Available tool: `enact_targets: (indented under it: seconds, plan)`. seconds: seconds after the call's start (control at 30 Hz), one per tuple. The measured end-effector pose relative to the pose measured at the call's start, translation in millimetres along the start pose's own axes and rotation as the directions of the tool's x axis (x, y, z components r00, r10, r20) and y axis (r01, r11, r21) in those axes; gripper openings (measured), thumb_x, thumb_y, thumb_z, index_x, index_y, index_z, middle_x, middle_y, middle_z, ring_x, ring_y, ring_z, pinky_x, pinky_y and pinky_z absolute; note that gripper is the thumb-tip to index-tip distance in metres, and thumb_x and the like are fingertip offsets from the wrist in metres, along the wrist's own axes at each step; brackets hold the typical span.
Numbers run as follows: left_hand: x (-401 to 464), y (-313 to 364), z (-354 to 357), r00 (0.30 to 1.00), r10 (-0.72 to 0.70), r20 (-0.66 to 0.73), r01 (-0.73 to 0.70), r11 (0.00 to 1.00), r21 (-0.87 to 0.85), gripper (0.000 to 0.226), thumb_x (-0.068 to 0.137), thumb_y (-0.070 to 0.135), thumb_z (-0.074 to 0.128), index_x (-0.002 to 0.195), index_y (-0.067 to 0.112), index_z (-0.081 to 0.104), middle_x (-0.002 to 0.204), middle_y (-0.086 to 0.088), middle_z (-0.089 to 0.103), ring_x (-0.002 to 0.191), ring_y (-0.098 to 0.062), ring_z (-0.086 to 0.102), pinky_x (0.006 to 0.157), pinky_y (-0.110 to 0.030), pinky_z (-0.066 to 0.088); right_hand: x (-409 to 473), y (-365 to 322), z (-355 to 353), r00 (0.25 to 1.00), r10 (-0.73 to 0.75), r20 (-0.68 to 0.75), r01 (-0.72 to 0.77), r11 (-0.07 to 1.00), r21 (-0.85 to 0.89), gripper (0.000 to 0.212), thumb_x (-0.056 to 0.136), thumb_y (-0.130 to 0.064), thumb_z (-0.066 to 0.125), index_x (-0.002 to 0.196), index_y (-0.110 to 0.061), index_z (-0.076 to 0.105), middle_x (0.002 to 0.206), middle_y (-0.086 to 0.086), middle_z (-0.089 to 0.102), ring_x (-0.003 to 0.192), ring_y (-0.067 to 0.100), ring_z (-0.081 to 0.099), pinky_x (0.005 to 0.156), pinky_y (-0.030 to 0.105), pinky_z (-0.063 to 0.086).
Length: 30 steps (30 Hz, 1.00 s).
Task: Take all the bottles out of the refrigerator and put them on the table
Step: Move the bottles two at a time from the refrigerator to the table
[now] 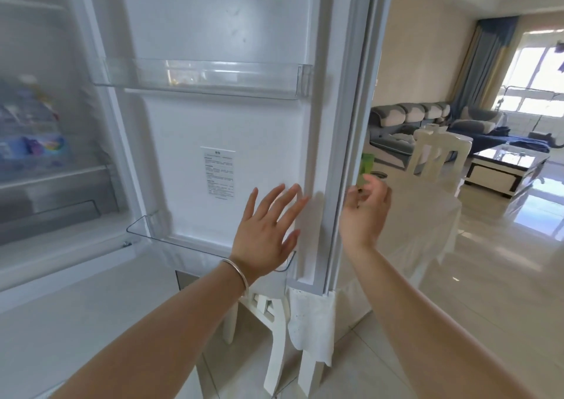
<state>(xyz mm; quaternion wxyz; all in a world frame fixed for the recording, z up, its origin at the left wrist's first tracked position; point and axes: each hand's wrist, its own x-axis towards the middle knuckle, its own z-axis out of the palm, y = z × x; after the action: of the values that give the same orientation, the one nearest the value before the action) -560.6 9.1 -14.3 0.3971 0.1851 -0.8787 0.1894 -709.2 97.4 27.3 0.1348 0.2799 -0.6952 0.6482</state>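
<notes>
Head view is showing the refrigerator door (219, 108) standing open, its shelves holding no bottles I can see. Beyond it the table (421, 215) is carrying a green bottle (366, 166). Left hand (268, 230) is spreading flat, empty; right hand (366, 209) is hanging loosely curled, empty, risking a knock to that bottle.

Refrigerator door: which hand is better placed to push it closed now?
The left hand, probably: it is spread open at the inner face of the refrigerator door. The right hand is beyond the door's edge, fingers loosely curled.
</notes>
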Motion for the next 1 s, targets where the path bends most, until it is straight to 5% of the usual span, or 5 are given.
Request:
enact_targets:
  seconds: [0.17, 0.3, 0.5, 0.7, 1.0]
  plan:
    - [-6.8, -4.5, -24.4, 0.985, -0.145, -0.095, 0.14, 0.988, -0.062, 0.047, 0.089, 0.034, 0.05, 0.134, 0.02, 0.046, 0.133, -0.003, 0.056, 0.122, -0.023, 0.049, 0.108, -0.047, 0.035, -24.7, -32.3, 7.0, 0.894, -0.449, 0.009, 0.448, 0.893, 0.053, 0.02, 0.086, -0.016, 0.049, 0.102, -0.005, 0.053, 0.091, 0.013, 0.053, 0.086, 0.022, 0.048, 0.073, 0.021, 0.033]
    - [-22.9, -26.1, -52.4, 0.95, -0.274, -0.152, 0.271, 0.962, -0.043, 0.038, 0.088, 0.032, 0.052, 0.123, 0.018, 0.051, 0.124, -0.004, 0.06, 0.11, -0.024, 0.054, 0.094, -0.038, 0.042, -53.4, -56.2, 26.5, 0.788, -0.613, 0.065, 0.588, 0.779, 0.22, 0.016, 0.085, -0.014, 0.049, 0.1, -0.009, 0.052, 0.09, 0.011, 0.055, 0.085, 0.016, 0.045, 0.077, 0.024, 0.038]
    - [-74.3, -74.0, -106.6, 0.856, -0.507, -0.097, 0.513, 0.857, 0.043, 0.036, 0.086, 0.031, 0.05, 0.117, 0.016, 0.058, 0.121, -0.003, 0.06, 0.108, -0.025, 0.056, 0.089, -0.039, 0.05, -115.6, -86.4, 83.5, 0.692, -0.692, 0.208, 0.591, 0.708, 0.387, 0.017, 0.084, -0.019, 0.051, 0.1, -0.015, 0.048, 0.094, 0.009, 0.059, 0.087, 0.018, 0.046, 0.077, 0.026, 0.041]
    - [-135.3, -135.9, -147.9, 0.754, -0.653, -0.074, 0.653, 0.733, 0.192, 0.037, 0.081, 0.027, 0.061, 0.116, 0.014, 0.06, 0.121, -0.008, 0.058, 0.109, -0.028, 0.057, 0.09, -0.039, 0.05, -192.6, -121.1, 158.7, 0.653, -0.646, 0.395, 0.438, 0.748, 0.499, 0.025, 0.083, -0.023, 0.048, 0.098, -0.005, 0.058, 0.095, 0.008, 0.058, 0.088, 0.018, 0.047, 0.075, 0.029, 0.043]
    - [-211.8, -295.2, -185.5, 0.594, -0.792, -0.142, 0.8, 0.564, 0.203, 0.045, 0.078, 0.036, 0.047, 0.116, 0.016, 0.058, 0.12, -0.006, 0.054, 0.106, -0.029, 0.054, 0.082, -0.042, 0.053, -276.6, -189.8, 297.1, 0.604, -0.585, 0.54, 0.284, 0.792, 0.54, 0.036, 0.081, -0.032, 0.043, 0.102, -0.006, 0.058, 0.1, 0.006, 0.057, 0.093, 0.025, 0.054, 0.08, 0.03, 0.042]
